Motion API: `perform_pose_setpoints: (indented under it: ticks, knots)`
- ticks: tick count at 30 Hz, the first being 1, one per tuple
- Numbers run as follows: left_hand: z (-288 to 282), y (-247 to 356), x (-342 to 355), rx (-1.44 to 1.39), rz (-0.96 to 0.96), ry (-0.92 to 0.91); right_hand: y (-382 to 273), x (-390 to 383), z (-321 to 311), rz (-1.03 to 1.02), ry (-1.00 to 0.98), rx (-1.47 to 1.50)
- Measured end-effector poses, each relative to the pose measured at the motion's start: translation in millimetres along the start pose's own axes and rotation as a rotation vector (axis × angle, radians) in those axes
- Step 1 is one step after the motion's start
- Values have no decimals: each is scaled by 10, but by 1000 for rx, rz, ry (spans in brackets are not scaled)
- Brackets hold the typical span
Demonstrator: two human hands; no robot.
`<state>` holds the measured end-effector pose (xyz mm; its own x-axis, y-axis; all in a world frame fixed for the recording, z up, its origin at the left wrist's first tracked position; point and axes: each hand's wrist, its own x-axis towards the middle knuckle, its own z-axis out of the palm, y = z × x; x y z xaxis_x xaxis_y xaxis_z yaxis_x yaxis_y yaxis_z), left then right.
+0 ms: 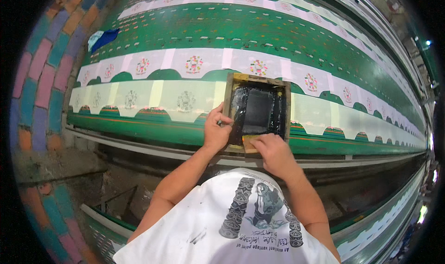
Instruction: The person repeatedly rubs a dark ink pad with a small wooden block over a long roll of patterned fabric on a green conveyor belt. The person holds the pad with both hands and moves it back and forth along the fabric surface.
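White shirt (185, 213) is being worn in the foreground, between two bare forearms (178, 178). Frame (287, 118) is being supported on the near row of pale panels (311, 113) along the green table (171, 132), a dark coating (276, 120) being visible around its mesh (257, 108). Its left rim is being met by the left hand (218, 128), fingers partly curled; whether the rim is being gripped or merely steadied cannot be told. By the right hand (276, 152) a squeegee (249, 146) is being pinched between thumb and bent fingers, at the near end of the mesh.

Progress is being judged from the rows as they are lying. In the near row, dark prints (186, 100) are being borne by panels left of the frame; to its right no prints are being seen — that stretch is apparently awaiting work. Coloured prints (194, 65) are being shown on both sides in the second row, which is being rated further advanced. One portion is being hidden under the frame — its condition cannot be told.
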<state>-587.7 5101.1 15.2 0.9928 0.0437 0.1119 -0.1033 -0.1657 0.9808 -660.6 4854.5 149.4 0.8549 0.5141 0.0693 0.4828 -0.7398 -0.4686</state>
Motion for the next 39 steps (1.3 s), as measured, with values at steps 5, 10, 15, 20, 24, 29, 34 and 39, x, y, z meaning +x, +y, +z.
perform_pose_setpoints:
  ticks: [5, 10, 15, 20, 24, 29, 34, 39]
  knots:
    - [-20, 122, -5, 174, 52, -24, 398, 462, -359, 1, -157, 137]
    - [-161, 233, 100, 450, 246, -110, 879, 1083, -374, 47, -27, 66]
    - [-229, 448, 205, 595, 336, -166, 1053, 1363, -286, 96, 105, 30]
    - [-270, 455, 276, 613, 370, -194, 907, 1209, -91, 69, 135, -56]
    - [-266, 471, 276, 617, 363, -206, 611, 885, 49, 32, 157, -52]
    - [-241, 414, 248, 588, 371, -160, 187, 481, 186, 56, 137, -90]
    - [-186, 176, 168, 317, 255, -108, -119, 167, 254, 95, 92, -67]
    - [-84, 178, 63, 195, 79, -81, -266, 40, 216, 145, 63, 5]
